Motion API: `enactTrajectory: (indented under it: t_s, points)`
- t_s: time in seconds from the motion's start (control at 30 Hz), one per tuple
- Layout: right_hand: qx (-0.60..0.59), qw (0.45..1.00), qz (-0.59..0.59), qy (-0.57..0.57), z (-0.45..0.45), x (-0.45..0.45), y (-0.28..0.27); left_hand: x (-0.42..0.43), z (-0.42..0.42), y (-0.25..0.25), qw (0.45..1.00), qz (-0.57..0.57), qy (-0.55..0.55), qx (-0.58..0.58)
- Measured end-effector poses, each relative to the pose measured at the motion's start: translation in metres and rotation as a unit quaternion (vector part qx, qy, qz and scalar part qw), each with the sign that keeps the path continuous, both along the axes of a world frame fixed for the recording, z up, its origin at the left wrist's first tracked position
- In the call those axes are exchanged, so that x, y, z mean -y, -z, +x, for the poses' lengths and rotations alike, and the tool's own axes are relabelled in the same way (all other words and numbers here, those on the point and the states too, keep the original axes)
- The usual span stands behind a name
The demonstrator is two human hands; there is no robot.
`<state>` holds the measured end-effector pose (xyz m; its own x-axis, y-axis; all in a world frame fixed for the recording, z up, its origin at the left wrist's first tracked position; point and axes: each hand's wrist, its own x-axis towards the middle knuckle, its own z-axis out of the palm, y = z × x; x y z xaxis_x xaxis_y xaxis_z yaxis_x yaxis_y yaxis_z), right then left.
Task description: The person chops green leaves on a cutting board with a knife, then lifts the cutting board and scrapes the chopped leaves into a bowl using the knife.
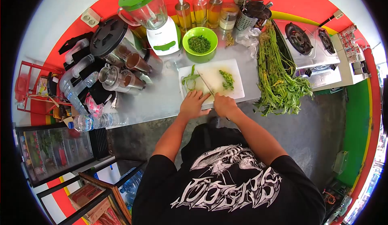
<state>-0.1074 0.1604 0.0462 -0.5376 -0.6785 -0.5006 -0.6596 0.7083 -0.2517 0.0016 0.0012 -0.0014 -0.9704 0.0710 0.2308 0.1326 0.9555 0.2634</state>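
A white cutting board [238, 88] lies near the front edge of the metal counter. My right hand [225, 105] is closed round the handle of a knife [206, 83], whose blade slants up and left across the board. My left hand [195, 104] is at the board's front edge, left of the knife, its fingertips down on leafy green stems [190, 79]; exactly how they grip is partly hidden. Right of the blade sits a small heap of chopped greens [227, 80]. Behind the board, a green bowl [200, 56] holds finely chopped greens [199, 44].
A large bundle of leafy stalks [279, 75] hangs over the counter's front edge, beside a gas stove [311, 47]. A blender [155, 23] and pump bottles [200, 9] stand at the back. Metal shakers [121, 79] and a water bottle [91, 122] are at the left.
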Motion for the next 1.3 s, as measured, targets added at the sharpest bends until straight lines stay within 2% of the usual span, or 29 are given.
enactTrajectory:
  t_s: [0.47, 0.73, 0.87, 1.0, 1.07, 1.17, 1.3]
  points:
    - [0.035, 0.998, -0.030, 0.043, 0.023, -0.009, -0.009, 0.006, 0.001, 0.010, 0.999, 0.030, 0.002, 0.020]
    - [0.074, 0.993, -0.052, 0.079, 0.033, -0.004, 0.010, 0.007, 0.000, 0.003, 0.998, 0.044, 0.002, 0.045]
    - [0.051, 0.992, -0.046, 0.108, 0.029, 0.005, 0.018, 0.008, 0.000, 0.007, 0.999, 0.045, 0.011, 0.025]
    - [0.021, 0.990, -0.093, 0.101, 0.020, 0.008, 0.018, 0.006, -0.001, 0.002, 0.999, 0.045, 0.002, 0.009]
    - [0.038, 0.978, -0.146, 0.142, 0.023, 0.001, 0.017, 0.005, 0.000, 0.001, 0.998, 0.061, -0.015, 0.007]
    - [0.045, 0.979, -0.138, 0.140, 0.030, -0.005, 0.019, 0.009, -0.001, -0.002, 0.994, 0.108, -0.033, 0.000]
    - [0.061, 0.984, -0.129, 0.107, 0.029, -0.009, 0.019, 0.010, -0.001, -0.002, 0.992, 0.115, -0.036, -0.018]
